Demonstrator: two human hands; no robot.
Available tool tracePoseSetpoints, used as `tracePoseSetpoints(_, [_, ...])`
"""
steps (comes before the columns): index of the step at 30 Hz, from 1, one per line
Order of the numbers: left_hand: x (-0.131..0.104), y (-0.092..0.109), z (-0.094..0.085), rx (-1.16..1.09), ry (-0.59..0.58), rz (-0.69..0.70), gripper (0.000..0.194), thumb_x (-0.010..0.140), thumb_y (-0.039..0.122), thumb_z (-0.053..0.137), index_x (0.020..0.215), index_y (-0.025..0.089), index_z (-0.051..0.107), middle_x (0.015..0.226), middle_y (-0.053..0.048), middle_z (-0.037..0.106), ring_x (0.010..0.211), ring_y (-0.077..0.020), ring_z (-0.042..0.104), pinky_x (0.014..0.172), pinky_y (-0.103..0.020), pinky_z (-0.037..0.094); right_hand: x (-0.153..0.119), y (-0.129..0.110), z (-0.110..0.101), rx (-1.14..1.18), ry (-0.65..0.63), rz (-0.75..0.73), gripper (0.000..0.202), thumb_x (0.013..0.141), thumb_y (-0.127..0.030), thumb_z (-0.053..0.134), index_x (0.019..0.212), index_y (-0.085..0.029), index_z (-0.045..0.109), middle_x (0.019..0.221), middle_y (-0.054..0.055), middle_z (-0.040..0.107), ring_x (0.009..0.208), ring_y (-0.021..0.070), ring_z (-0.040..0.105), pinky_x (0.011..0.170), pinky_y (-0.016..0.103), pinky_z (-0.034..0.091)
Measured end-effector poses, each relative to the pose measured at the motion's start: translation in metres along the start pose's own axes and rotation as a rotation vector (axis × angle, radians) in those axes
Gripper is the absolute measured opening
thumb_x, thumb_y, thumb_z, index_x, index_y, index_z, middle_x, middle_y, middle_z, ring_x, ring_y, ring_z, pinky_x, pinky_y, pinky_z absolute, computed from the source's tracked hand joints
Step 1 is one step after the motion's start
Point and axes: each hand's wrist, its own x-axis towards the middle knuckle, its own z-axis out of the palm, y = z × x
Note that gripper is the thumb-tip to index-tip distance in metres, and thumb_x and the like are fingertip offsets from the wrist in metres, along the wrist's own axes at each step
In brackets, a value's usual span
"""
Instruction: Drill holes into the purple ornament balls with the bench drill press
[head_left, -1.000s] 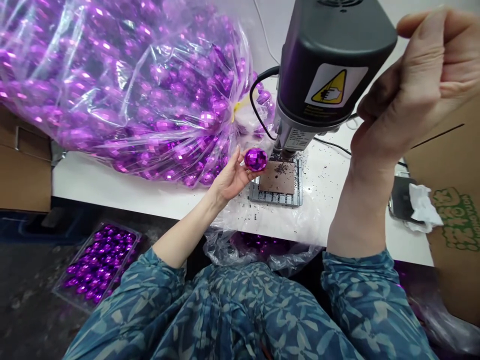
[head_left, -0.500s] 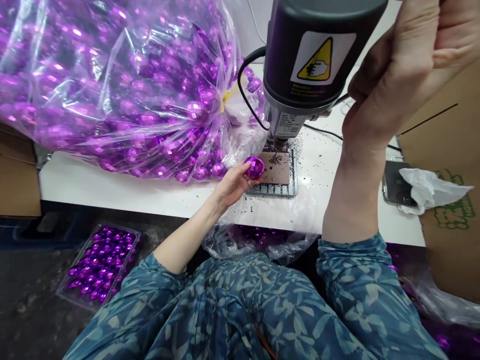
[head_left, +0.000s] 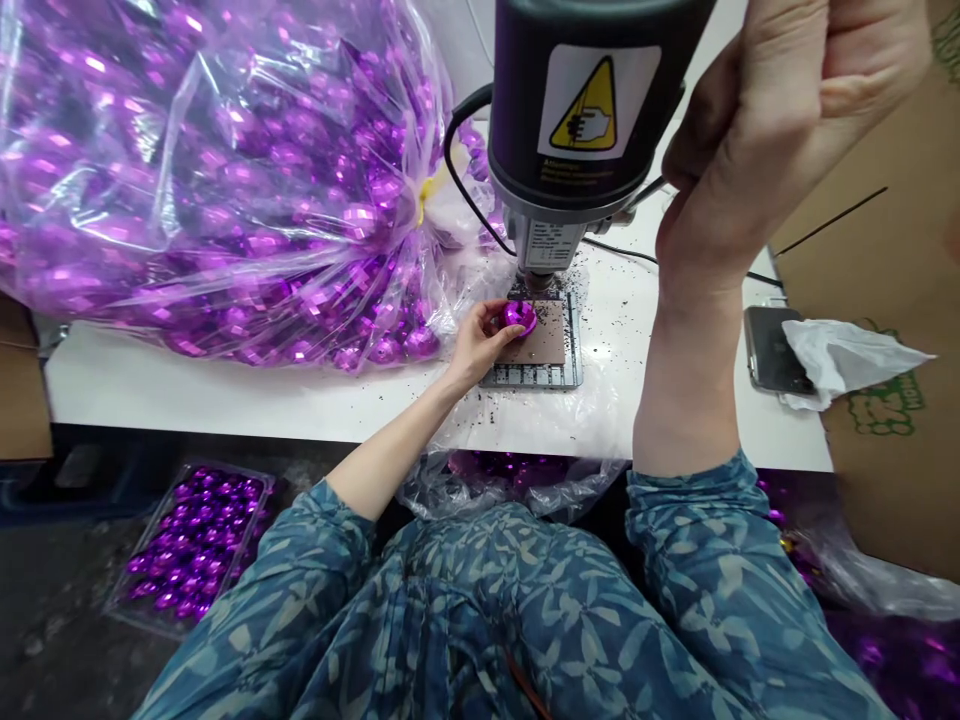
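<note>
Pinched between the thumb and fingers of my left hand point(head_left: 484, 338) is a shiny purple faceted ball point(head_left: 519, 318). The ball is at the brown board point(head_left: 551, 345) on the metal base plate point(head_left: 576, 365), just below the chuck of a black drill press point(head_left: 574, 100). My right hand point(head_left: 780, 130) is raised at the right of the machine with its fingers curled; what it grips is hidden behind the fingers. Dark shavings are scattered over the board and around it.
A large clear bag point(head_left: 247, 200) of purple balls fills the left of the white table point(head_left: 187, 390). Below left is a tray point(head_left: 191, 545) of balls. A phone point(head_left: 772, 350), white tissue point(head_left: 847, 360) and cardboard box point(head_left: 892, 400) are at the right.
My left hand has brought the ball inward over the board, under the chuck, and its fingers have turned around it. My right hand remains raised beside the machine. The view has shifted slightly.
</note>
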Motion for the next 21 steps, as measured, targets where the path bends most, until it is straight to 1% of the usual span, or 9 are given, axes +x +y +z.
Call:
tracePoseSetpoints(2, [0.003,-0.003,0.003,0.038,0.011,0.017,0.047,0.081,0.029,0.095,0.119,0.021,0.07,0.108,-0.006,0.081,0.086,-0.0172,0.072,0.078,-0.032,0.06,-0.001,-0.007,0.004,0.018,0.09,-0.048,0.024,0.102,-0.016,0.051,0.078,-0.019,0.053,0.066,-0.005,0.044,0.056,-0.0026,0.047,0.059,0.012,0.043])
tracePoseSetpoints(3, [0.004,-0.004,0.005,0.064,0.01,0.029,0.047,0.08,0.027,0.095,0.119,0.021,0.07,0.107,-0.006,0.08,0.084,-0.017,0.071,0.077,-0.031,0.059,-0.002,-0.011,0.006,0.016,0.093,-0.064,0.026,0.1,-0.014,0.052,0.074,-0.02,0.05,0.064,-0.006,0.042,0.051,-0.0032,0.043,0.056,0.012,0.04])
tracePoseSetpoints(5, [0.003,-0.007,0.007,0.137,-0.004,0.075,0.05,0.078,0.026,0.097,0.121,0.022,0.072,0.105,-0.005,0.079,0.084,-0.0177,0.07,0.077,-0.033,0.06,-0.003,-0.015,0.007,0.005,0.04,-0.076,0.028,0.098,-0.015,0.051,0.072,-0.021,0.044,0.062,-0.007,0.04,0.046,-0.0039,0.038,0.052,0.012,0.036])
tracePoseSetpoints(8, [-0.001,-0.009,0.008,0.256,-0.034,0.185,0.056,0.076,0.028,0.099,0.125,0.024,0.073,0.11,-0.006,0.078,0.094,-0.0214,0.071,0.088,-0.038,0.061,-0.004,-0.015,0.005,-0.01,0.013,-0.098,0.029,0.099,-0.017,0.051,0.073,-0.022,0.038,0.062,-0.008,0.035,0.046,-0.0049,0.037,0.05,0.009,0.031])
tracePoseSetpoints(12, [-0.002,-0.011,0.008,0.329,-0.063,0.26,0.057,0.081,0.031,0.096,0.132,0.025,0.071,0.125,-0.009,0.077,0.116,-0.0273,0.07,0.103,-0.044,0.059,-0.004,-0.011,0.001,-0.069,0.032,-0.143,0.027,0.101,-0.017,0.053,0.075,-0.02,0.044,0.065,-0.008,0.042,0.049,-0.0064,0.037,0.058,0.008,0.041])
tracePoseSetpoints(14, [-0.001,-0.01,0.006,0.357,-0.079,0.274,0.056,0.083,0.031,0.095,0.133,0.025,0.07,0.127,-0.009,0.077,0.12,-0.0285,0.069,0.106,-0.046,0.059,-0.004,-0.008,0.0,-0.055,0.024,-0.145,0.024,0.101,-0.019,0.056,0.078,-0.019,0.049,0.066,-0.007,0.046,0.048,-0.0057,0.037,0.059,0.01,0.044])
tracePoseSetpoints(17, [0.0,-0.008,0.004,0.383,-0.109,0.294,0.055,0.085,0.032,0.094,0.134,0.026,0.07,0.126,-0.01,0.077,0.122,-0.029,0.07,0.108,-0.047,0.059,-0.002,-0.001,-0.001,-0.014,0.032,-0.147,0.02,0.099,-0.027,0.063,0.083,-0.016,0.058,0.068,-0.006,0.052,0.049,-0.0046,0.041,0.059,0.012,0.047])
tracePoseSetpoints(19, [0.0,-0.008,0.003,0.383,-0.119,0.302,0.055,0.086,0.034,0.093,0.135,0.025,0.069,0.127,-0.01,0.077,0.123,-0.0294,0.07,0.109,-0.048,0.059,-0.001,0.002,-0.002,-0.004,0.067,-0.157,0.023,0.096,-0.033,0.067,0.085,-0.015,0.061,0.07,-0.005,0.053,0.055,-0.0037,0.049,0.062,0.012,0.05])
tracePoseSetpoints(21, [0.0,-0.008,0.004,0.379,-0.117,0.302,0.055,0.086,0.034,0.093,0.135,0.025,0.069,0.129,-0.01,0.077,0.125,-0.0299,0.07,0.109,-0.048,0.059,-0.003,0.003,-0.004,-0.035,0.004,-0.116,0.027,0.099,-0.039,0.063,0.089,-0.014,0.062,0.075,-0.004,0.055,0.068,-0.0027,0.06,0.066,0.009,0.051])
